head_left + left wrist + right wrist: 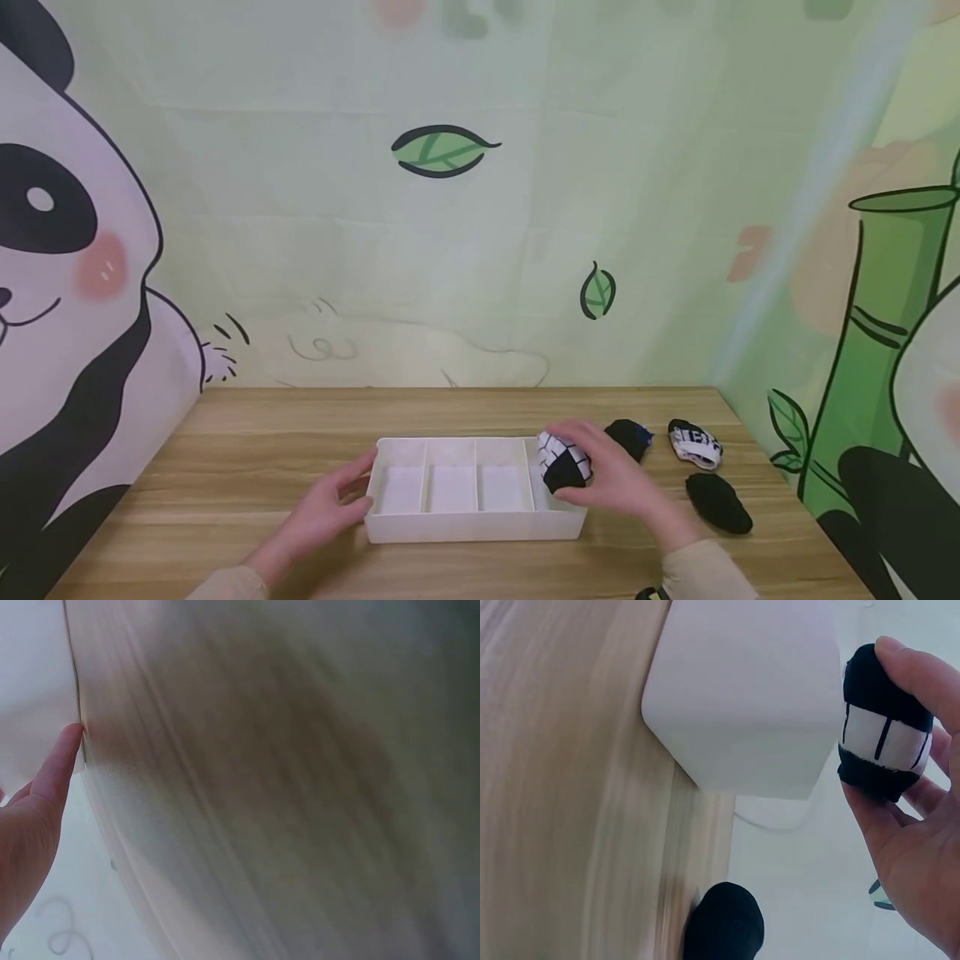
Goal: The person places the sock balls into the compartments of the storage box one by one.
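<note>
A white box (472,527) with several compartments in a row sits on the wooden table. My left hand (330,502) lies along its left end, thumb and fingers apart; in the left wrist view a fingertip (71,735) touches the box wall. Over the rightmost compartment, my right hand (618,479) pinches a rolled sock (564,467), white with black grid lines and a black patch. The right wrist view shows the sock (885,731) between thumb and fingers, beside the box's upper edge. The other compartments hold nothing visible.
To the right of the box lie more rolled socks: a black one with a blue edge (630,438), a black-and-white lettered one (696,444) and a plain black one (718,503). A small dark item (651,594) shows at the bottom edge. A printed cloth backdrop (480,250) stands behind the table.
</note>
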`<state>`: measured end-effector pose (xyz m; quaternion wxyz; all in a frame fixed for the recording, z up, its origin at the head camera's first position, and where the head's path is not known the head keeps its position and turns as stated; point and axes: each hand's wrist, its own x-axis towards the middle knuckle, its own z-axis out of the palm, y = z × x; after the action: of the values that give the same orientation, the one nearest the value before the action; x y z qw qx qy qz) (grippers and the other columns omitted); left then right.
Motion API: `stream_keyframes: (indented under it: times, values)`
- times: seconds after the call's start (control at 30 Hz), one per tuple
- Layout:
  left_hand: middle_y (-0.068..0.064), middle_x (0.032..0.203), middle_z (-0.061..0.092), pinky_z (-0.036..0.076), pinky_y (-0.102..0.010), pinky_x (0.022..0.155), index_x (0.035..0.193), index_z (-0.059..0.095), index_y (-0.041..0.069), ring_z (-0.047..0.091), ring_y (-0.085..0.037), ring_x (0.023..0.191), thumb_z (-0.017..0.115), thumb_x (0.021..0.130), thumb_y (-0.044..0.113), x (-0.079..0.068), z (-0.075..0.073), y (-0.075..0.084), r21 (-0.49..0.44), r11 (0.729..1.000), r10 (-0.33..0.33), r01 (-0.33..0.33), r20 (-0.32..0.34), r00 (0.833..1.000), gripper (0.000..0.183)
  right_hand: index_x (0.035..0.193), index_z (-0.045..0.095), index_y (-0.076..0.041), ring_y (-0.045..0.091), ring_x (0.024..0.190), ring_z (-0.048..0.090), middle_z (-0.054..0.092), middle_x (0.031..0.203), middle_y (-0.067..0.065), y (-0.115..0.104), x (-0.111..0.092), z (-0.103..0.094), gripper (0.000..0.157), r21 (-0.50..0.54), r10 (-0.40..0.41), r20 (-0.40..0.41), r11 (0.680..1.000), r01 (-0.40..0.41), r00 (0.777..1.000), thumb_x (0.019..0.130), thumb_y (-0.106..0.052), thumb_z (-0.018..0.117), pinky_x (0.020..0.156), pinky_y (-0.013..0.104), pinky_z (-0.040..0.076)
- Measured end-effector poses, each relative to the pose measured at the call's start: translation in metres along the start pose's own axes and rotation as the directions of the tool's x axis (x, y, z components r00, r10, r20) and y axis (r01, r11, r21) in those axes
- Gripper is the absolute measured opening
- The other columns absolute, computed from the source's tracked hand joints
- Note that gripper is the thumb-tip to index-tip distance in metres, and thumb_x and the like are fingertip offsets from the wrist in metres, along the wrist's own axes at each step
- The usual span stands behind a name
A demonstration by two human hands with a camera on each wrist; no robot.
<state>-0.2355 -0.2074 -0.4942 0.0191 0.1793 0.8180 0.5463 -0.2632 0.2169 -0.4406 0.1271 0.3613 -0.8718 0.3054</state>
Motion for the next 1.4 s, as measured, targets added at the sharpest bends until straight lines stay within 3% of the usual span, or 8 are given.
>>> stream_keyframes:
  times: [0.6,1.2,1.4]
  values:
    - [-0.029,0.147,0.042,0.042,-0.051,0.103,0.151,0.034,-0.004,0.050,-0.044,0.127,0.064,0.092,0.002,0.000,0.002,0.000,-0.006,1.000,-0.022,0.022,-0.012,1.000,0.065,0.138,0.055,-0.010,0.024,0.116,0.053,0.054,0.134,0.008,-0.001,-0.001,0.014,0.078,-0.047,0.079,0.040,0.996,-0.077,0.996,0.069,-0.020,0.090,0.096,0.048,0.049]
    - [-0.029,0.147,0.042,0.040,-0.052,0.104,0.150,0.033,-0.005,0.050,-0.044,0.127,0.063,0.092,0.002,-0.001,0.002,0.000,0.013,1.000,-0.006,0.006,-0.017,1.000,0.066,0.137,0.056,-0.011,0.028,0.119,0.053,0.053,0.136,0.011,-0.005,0.000,0.018,0.078,-0.096,0.079,0.046,0.993,-0.075,0.996,0.069,-0.021,0.090,0.098,0.050,0.047]
    - [-0.030,0.148,0.040,0.040,-0.054,0.104,0.150,0.033,-0.006,0.050,-0.045,0.127,0.063,0.092,0.002,-0.001,0.002,-0.001,0.016,1.000,0.006,-0.005,-0.013,1.000,0.066,0.135,0.058,-0.008,0.034,0.123,0.051,0.053,0.138,0.014,-0.005,-0.001,0.020,0.070,-0.145,0.060,0.058,0.988,-0.051,0.996,0.074,-0.024,0.087,0.101,0.052,0.044]
